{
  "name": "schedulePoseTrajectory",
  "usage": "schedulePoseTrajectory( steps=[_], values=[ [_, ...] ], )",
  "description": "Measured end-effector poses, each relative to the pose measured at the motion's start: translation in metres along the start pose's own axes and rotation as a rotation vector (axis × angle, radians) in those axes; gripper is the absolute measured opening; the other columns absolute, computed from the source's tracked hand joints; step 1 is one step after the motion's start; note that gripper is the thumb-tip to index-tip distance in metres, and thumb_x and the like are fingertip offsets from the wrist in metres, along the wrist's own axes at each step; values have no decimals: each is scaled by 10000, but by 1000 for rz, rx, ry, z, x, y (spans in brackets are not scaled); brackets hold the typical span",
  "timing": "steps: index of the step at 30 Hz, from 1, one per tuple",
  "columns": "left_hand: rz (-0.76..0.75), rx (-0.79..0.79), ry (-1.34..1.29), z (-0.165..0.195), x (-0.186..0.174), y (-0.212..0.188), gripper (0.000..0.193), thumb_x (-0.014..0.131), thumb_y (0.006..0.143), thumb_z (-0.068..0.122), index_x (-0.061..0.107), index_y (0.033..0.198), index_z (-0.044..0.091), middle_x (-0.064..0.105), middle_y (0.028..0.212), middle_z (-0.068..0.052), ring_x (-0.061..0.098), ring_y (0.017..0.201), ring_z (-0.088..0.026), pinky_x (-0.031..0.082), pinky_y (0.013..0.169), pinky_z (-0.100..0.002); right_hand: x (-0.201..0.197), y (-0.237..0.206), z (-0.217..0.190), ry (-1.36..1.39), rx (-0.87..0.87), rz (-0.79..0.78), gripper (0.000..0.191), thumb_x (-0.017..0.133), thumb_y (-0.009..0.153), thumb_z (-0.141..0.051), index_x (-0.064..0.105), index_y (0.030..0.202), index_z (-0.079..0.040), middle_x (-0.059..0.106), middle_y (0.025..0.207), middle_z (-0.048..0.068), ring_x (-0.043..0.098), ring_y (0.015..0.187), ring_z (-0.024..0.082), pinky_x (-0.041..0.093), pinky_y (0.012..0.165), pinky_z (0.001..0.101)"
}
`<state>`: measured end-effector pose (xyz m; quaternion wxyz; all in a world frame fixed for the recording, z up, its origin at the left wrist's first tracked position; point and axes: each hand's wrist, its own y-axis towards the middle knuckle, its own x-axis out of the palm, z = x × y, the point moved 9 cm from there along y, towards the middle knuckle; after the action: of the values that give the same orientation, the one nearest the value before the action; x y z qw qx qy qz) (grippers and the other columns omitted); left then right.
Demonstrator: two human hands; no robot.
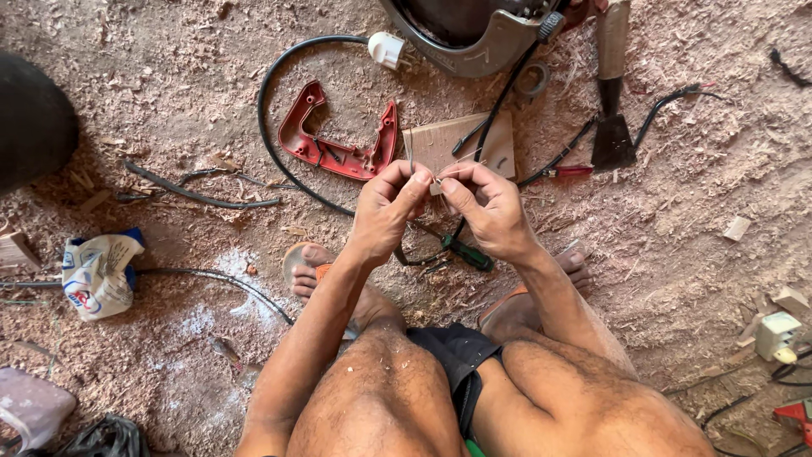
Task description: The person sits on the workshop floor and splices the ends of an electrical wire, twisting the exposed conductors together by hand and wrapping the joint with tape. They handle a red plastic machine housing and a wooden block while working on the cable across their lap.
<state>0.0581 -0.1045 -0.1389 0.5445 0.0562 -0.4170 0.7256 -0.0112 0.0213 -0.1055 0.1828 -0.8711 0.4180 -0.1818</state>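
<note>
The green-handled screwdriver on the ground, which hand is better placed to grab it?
Probably the right hand: the screwdriver lies just beneath it, while the left hand sits farther off. Both pinch thin wires.

A small pale part with thin bare wire strands [436, 182] is pinched upright between fingertips, raised above the sawdust-covered floor
</note>
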Motion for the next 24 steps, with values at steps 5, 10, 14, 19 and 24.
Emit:
schedulePoseTrajectory(
  steps=[5,10,14,19,24],
  values=[
    [8,-21,1,-1,1,0,202,661,1042,267,645,1057,66,596,815,47,481,684,-29,389,605,-201,1,-2,-2,-25,16,5,218,646,1055,-162,656,1195,4,626,973,-12,563,824,37,497,734,201],
    [-8,-39,28,0,1,0,201,662,1037,267,640,1033,67,613,811,40,486,675,-27,390,596,-198,2,-3,-16,-118,-68,7,208,644,1068,-157,654,1192,9,641,1052,-3,594,936,46,523,824,213],
    [-41,-47,-2,1,2,-1,197,666,1041,260,633,1031,66,591,805,46,470,669,-24,375,584,-195,5,-1,-26,-184,-116,19,183,652,1064,-143,669,1174,2,653,1056,9,625,953,58,544,841,224],
    [-56,-63,-7,2,3,-1,202,668,1038,260,632,1021,62,598,820,47,476,680,-26,380,594,-197,7,-2,-33,-230,-119,-3,181,666,1050,-120,681,1182,4,674,1062,18,634,972,66,542,860,234],
    [-64,-87,39,3,2,-1,210,672,1035,268,644,1018,61,600,821,49,474,680,-24,382,593,-197,9,-2,-37,-191,-146,-24,179,669,1048,-106,680,1188,4,673,1088,21,646,1002,76,550,880,239]
  ],
)
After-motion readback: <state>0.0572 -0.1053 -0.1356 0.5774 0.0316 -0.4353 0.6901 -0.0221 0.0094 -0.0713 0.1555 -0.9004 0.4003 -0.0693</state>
